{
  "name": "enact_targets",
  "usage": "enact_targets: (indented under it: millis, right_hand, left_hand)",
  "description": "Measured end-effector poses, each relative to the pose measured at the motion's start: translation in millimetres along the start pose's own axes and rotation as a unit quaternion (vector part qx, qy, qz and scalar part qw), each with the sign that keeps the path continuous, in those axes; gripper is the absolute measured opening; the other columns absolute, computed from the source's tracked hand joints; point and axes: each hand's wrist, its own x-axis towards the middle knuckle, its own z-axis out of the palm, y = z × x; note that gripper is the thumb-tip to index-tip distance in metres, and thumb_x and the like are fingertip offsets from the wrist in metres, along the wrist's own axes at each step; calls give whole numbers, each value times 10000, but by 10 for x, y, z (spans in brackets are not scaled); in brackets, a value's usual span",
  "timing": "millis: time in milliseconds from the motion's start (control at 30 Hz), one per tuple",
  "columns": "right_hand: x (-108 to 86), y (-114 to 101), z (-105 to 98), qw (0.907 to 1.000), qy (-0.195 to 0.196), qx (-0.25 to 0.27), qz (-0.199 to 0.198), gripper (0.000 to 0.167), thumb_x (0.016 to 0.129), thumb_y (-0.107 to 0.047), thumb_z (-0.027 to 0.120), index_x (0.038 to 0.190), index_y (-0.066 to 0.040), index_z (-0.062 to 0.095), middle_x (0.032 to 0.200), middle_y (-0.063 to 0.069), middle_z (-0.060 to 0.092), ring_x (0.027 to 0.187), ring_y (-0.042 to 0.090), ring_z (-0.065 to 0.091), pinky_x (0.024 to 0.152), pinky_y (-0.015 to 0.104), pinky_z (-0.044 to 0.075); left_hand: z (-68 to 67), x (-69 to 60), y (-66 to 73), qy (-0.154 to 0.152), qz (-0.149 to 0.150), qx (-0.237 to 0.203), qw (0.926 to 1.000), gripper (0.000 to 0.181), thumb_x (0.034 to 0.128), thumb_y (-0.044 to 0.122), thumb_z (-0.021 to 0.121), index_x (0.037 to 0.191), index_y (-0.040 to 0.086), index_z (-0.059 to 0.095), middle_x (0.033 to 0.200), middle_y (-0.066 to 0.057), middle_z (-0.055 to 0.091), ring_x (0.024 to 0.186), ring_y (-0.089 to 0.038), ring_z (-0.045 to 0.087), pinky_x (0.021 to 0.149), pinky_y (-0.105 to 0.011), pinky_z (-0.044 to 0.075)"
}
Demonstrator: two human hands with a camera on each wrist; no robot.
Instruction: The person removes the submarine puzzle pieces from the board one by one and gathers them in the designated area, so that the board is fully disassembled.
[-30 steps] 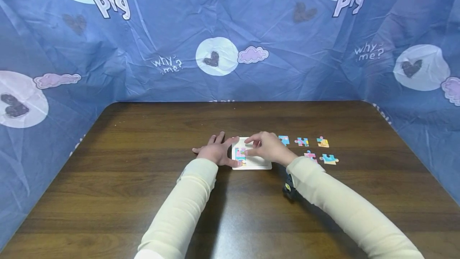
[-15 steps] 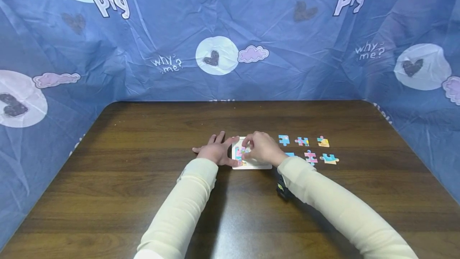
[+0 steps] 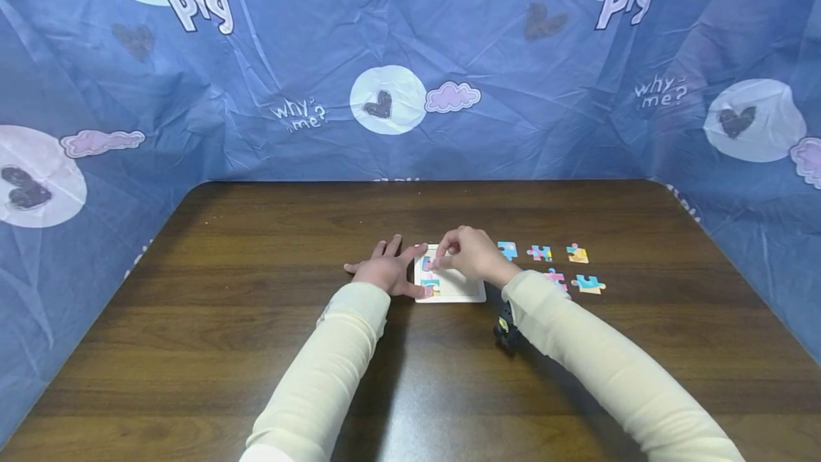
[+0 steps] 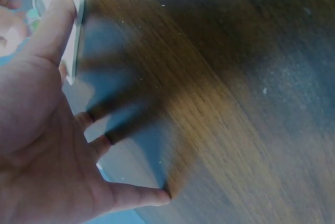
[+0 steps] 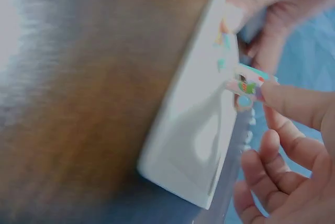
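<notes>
A small white puzzle tray [image 3: 463, 292] lies on the table under both hands. My left hand [image 3: 383, 274] is spread at its left end, thumb on the near left corner and index finger at the far left one. Between thumb and index finger, my right hand [image 3: 476, 257] pinches a puzzle piece [image 5: 247, 85] with pink, green and red print. That piece is tilted and raised over the tray's left part. A blue and yellow puzzle piece [image 3: 432, 284] sits in the near left corner, partly covered by the left thumb. Most of the tray's floor is bare white.
Right of the tray lie loose pieces: a blue piece [image 3: 507, 250], a pink and blue piece [image 3: 540, 253], a yellow piece [image 3: 577, 254], a pink piece [image 3: 554, 279] and a teal piece [image 3: 589, 284]. A blue printed cloth [image 3: 513, 141] hangs behind the table [image 3: 269, 319].
My right hand lowered toward the tray's left side, then rose slightly with the pinched piece, baring white floor above the corner piece. The left hand has stayed in place.
</notes>
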Motion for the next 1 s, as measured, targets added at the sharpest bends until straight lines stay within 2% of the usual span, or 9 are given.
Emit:
enact_targets:
  millis: [133,233,300,367,467,567,667,833,1000]
  right_hand:
    - [-19,48,-119,9970,-482,513,307,83,920,-153,746,902,-73,749,799,-14,608,789,154,503,688,275,406]
    - [-37,86,-178,9947,-850,475,330,75,901,-126,743,877,-55,753,782,-32,626,798,145,511,711,273,410]
    - [-48,110,-185,9950,-932,270,252,68,889,-126,758,876,-59,753,757,-33,614,771,139,511,703,273,411]
    - [-56,132,-170,9966,-816,-17,110,90,876,-151,779,902,-69,754,748,-29,600,737,135,511,681,275,420]
    - [-83,157,-132,9969,-537,-554,-160,197,850,-226,826,967,-85,757,779,-6,598,755,159,525,724,323,426]
    - [-140,164,-94,9927,-362,-1095,-347,320,815,-294,860,1042,-92,763,854,23,618,847,212,550,808,407,432]
    - [-196,163,-51,9876,-160,-1489,-467,369,794,-330,875,1067,-104,771,896,33,623,913,246,556,848,452,432]
    - [-241,162,4,9838,207,-1641,-697,317,785,-301,887,1023,-111,801,879,15,661,863,228,570,772,413,452]
    - [-258,167,18,9836,300,-1582,-814,269,782,-272,895,987,-119,811,870,14,676,832,210,575,746,394,467]
  left_hand:
    - [7,7,4,-6,19,43,10000,873,933,521,696,1630,389,187,1715,-48,30,1564,-301,45,1051,-816,209]
    - [11,9,6,-10,22,51,10000,879,935,523,694,1632,385,178,1715,-44,29,1565,-297,46,1052,-815,212]
    - [14,8,4,-17,15,52,10000,882,936,521,693,1634,383,172,1715,-42,27,1565,-296,44,1054,-813,212]
    - [16,2,2,-10,12,49,10000,883,935,520,695,1634,379,173,1715,-44,29,1565,-297,46,1052,-814,214]
    - [15,-9,-1,-9,29,34,10000,884,936,519,694,1635,375,172,1715,-49,27,1564,-303,43,1051,-817,211]
    - [10,-17,-2,3,54,8,10000,879,939,516,692,1635,372,176,1714,-57,28,1564,-310,45,1048,-819,210]
    - [6,-11,-5,-8,55,-15,10000,877,942,510,691,1635,375,171,1714,-56,21,1564,-309,38,1050,-820,204]
    - [5,3,-9,-36,53,-44,10000,876,946,504,688,1636,379,163,1715,-53,9,1565,-305,26,1052,-824,190]
    - [2,11,-4,-47,65,-17,10000,871,949,505,683,1636,376,163,1715,-57,6,1564,-309,24,1051,-825,187]
